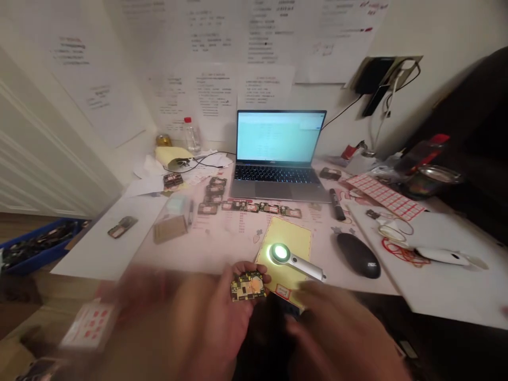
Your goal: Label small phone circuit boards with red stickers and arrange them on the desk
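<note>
My left hand (234,317) is closed on a small circuit board (243,287), its chips and gold-edged parts facing up, just off the desk's front edge. My right hand (333,328) is smeared by motion to the right of the board, near the lower end of a yellow sheet (299,233). Whether its fingers hold anything cannot be made out; a dark bluish object (284,306) shows by the fingertips. On the yellow sheet lies a silver handheld magnifier (305,266) with its round head lit.
Beyond the boards (250,207) lined up on the desk stands an open laptop (278,182). A black mouse (358,255) and black marker (336,204) lie to the right. A white board (456,286) holds cords. At left are a translucent box (170,228) and a blue crate (43,246).
</note>
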{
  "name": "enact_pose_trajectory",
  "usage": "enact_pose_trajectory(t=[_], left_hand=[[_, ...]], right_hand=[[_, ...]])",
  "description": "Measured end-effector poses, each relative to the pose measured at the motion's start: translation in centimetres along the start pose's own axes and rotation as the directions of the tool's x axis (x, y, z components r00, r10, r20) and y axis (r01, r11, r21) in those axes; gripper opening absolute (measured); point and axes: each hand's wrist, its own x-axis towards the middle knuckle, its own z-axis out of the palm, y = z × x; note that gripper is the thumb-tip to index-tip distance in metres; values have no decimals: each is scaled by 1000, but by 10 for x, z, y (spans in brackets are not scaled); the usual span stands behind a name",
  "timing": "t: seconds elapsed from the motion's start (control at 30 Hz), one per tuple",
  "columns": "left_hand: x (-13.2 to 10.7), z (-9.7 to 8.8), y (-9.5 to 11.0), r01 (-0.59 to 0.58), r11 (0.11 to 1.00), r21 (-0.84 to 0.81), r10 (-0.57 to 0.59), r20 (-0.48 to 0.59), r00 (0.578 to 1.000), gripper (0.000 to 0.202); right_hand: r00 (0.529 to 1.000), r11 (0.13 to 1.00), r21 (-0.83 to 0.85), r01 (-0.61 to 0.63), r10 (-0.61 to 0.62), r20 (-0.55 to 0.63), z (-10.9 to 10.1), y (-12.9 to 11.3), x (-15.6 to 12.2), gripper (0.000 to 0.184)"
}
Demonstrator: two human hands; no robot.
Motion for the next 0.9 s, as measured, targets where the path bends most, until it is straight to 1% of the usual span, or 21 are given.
enact_pose_trajectory(t=[0.03,0.07,0.1,0.13,0.17,0.23,0.33,0.37,0.47,0.57,0.63,0.7,0.73,0.77,0.83,0.9], left_hand=[[0,-2,-1,12,1000,17,-12,8,1000,28],[-1,-3,-3,27,999,28,-28,12,1000,31],[-2,-4,-5,43,998,36,-43,12,999,34],[-2,-4,-7,52,998,40,-53,9,999,37],[-3,-5,-10,56,998,40,-56,4,998,39],[-4,-6,-12,52,998,33,-52,-6,999,42],[-2,-11,-12,60,998,25,-60,-7,998,44],[-1,-13,-12,64,998,21,-64,0,998,44],[2,-14,-11,49,999,14,-49,47,998,48],[3,-9,-12,-2,1000,-14,3,71,998,52],[2,-6,-11,-10,999,-36,13,60,998,54],[2,-5,-9,5,999,-36,-3,54,999,55],[2,-6,-7,13,1000,-29,-12,52,999,56],[1,-7,-6,16,1000,-22,-15,46,999,57],[1,-8,-3,11,1000,-9,-11,33,999,61],[1,-8,-2,7,1000,4,-7,22,1000,65]], right_hand=[[996,996,31,85,-86,31,16,-14,13,43],[976,981,68,180,-187,112,28,-25,24,41],[960,969,92,229,-241,141,37,-32,34,35],[957,965,116,237,-253,144,42,-36,42,33],[959,965,144,220,-241,148,44,-37,47,32],[968,967,208,147,-184,168,43,-35,54,33],[954,957,278,84,-157,254,39,-29,54,37],[953,956,286,64,-144,267,39,-28,53,37],[958,931,363,-22,-84,274,41,-22,53,33],[965,883,455,-116,-9,264,38,-11,66,28],[971,900,404,-162,74,225,36,-1,87,22],[969,953,253,-168,113,218,39,7,115,21],[963,975,161,-156,113,245,44,9,129,21],[959,982,123,-143,107,261,50,11,142,18],[950,989,89,-116,84,299,66,12,162,12],[943,993,82,-87,55,328,81,11,172,13]])
